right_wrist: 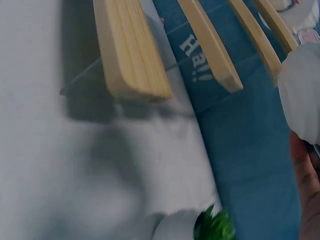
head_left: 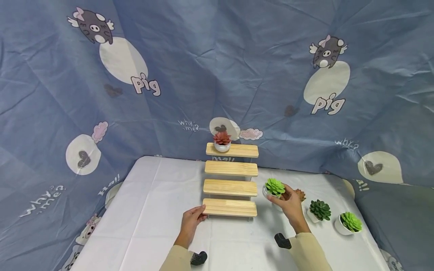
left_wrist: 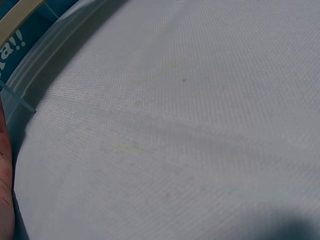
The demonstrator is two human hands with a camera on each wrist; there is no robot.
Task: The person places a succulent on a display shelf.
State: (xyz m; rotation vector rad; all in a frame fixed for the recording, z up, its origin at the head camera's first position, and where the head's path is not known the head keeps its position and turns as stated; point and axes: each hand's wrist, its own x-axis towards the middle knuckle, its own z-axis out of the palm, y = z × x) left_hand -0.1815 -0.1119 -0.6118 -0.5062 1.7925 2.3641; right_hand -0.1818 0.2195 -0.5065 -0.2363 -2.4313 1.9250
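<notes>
A tiered display stand has several pale wooden shelves, the lowest [head_left: 229,207] at the front. At its left end my left hand [head_left: 191,219] grips the board's edge. To the stand's right, my right hand [head_left: 291,202] holds a small potted succulent [head_left: 274,187] with bright green leaves above the table. The right wrist view catches its white pot [right_wrist: 301,95] at the right edge, fingers against it. On the top shelf [head_left: 245,151] sits a red succulent [head_left: 222,142] in a white pot, toward the left end. In the left wrist view, only a strip of the left hand [left_wrist: 6,185] shows.
Right of the stand, a dark green succulent [head_left: 320,210] and a light green one [head_left: 350,222] stand in white pots on the white-covered table [head_left: 162,188]. An orange-brown succulent [head_left: 300,194] is partly hidden behind the right hand. Blue printed cloth [head_left: 217,75] hangs behind.
</notes>
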